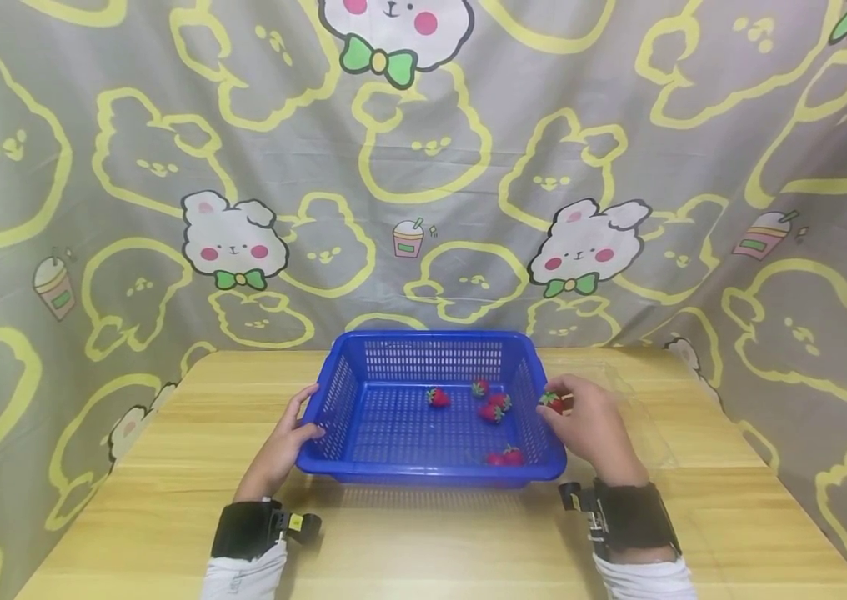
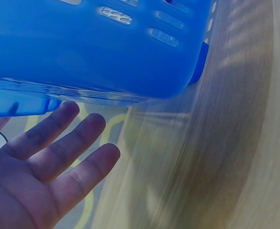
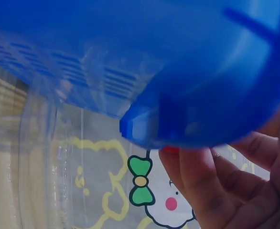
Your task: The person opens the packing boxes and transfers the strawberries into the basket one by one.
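A blue plastic basket (image 1: 423,468) with slotted walls stands on the table. Several red strawberries with green leaves lie in it, among them one strawberry (image 1: 438,397) near the middle and another (image 1: 480,387) further back. My left hand (image 1: 284,442) is at the basket's left rim; in the left wrist view, the fingers (image 2: 82,176) are fairly straight beside the outer wall. At the right rim, my right hand (image 1: 594,421) pinches a strawberry (image 1: 552,402) between thumb and fingers. The basket's rim hides most of that strawberry in the right wrist view, where a bit of red shows at the fingertips.
A clear plastic container (image 1: 652,417) sits on the wooden table (image 1: 191,467) to the right of the basket, partly behind my right hand. A grey curtain (image 1: 438,283) with cartoon prints hangs behind the table and along both sides.
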Demonstrator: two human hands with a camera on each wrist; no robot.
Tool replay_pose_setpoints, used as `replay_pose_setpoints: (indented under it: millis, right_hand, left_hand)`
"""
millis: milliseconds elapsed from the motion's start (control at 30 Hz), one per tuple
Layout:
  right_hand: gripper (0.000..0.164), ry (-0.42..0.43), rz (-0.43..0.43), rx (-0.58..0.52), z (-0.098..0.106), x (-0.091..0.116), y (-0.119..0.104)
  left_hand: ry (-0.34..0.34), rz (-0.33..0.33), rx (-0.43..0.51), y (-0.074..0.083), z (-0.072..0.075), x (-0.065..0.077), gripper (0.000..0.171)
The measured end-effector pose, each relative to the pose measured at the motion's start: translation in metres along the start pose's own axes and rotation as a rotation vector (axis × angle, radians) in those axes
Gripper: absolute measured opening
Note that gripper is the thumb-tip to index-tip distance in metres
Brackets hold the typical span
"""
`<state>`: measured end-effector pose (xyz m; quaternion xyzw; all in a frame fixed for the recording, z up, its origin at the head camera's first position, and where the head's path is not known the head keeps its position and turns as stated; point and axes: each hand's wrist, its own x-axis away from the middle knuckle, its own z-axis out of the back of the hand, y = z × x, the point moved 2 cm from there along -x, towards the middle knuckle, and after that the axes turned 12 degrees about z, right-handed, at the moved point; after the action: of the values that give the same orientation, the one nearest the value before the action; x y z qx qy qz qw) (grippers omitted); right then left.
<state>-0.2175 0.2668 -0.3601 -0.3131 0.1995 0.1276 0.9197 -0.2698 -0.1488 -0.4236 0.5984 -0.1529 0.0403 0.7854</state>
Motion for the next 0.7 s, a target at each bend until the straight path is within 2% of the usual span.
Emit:
replay_pose_setpoints:
  millis: [700]
  right_hand:
    - [0.021, -0.028, 0.055, -0.014, -0.016, -0.002, -0.008]
  left_hand:
    - [0.002, -0.008, 0.003, 0.000, 0.000, 0.000, 0.069]
